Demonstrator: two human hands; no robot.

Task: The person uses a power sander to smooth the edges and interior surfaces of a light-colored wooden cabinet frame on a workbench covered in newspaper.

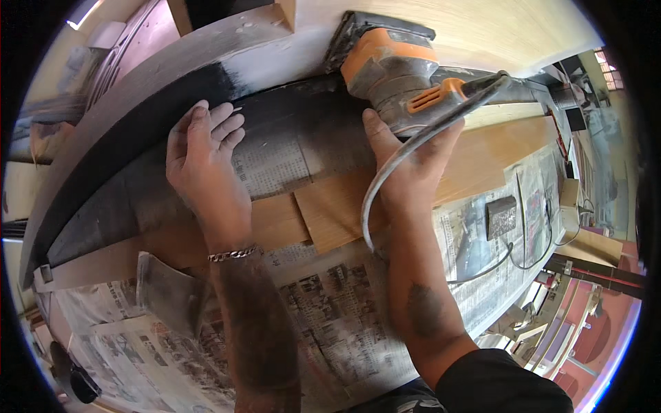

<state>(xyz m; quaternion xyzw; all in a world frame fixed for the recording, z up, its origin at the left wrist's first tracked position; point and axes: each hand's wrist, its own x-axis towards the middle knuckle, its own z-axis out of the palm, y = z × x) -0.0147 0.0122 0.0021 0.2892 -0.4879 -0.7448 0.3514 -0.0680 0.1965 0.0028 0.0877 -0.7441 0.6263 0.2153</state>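
Note:
My right hand (413,168) is wrapped round the body of an orange and grey power sander (399,76), thumb on its left side. The sander's dark pad (344,34) faces away from me, up against a white-coated panel (286,62). A grey cord (396,162) loops from the handle down over my right wrist. My left hand (210,168) is palm up beside a curved black-painted edge (165,113), its fingers loosely curled and apart. I see nothing held in it. Whether its fingertips touch the edge, I cannot tell.
Newspaper (330,296) covers the work surface, with brown wooden strips (337,210) across it. A dark block (501,217) lies at the right, a grey dusty sheet (169,292) near my left forearm. A pale wood panel (496,31) rises at the back.

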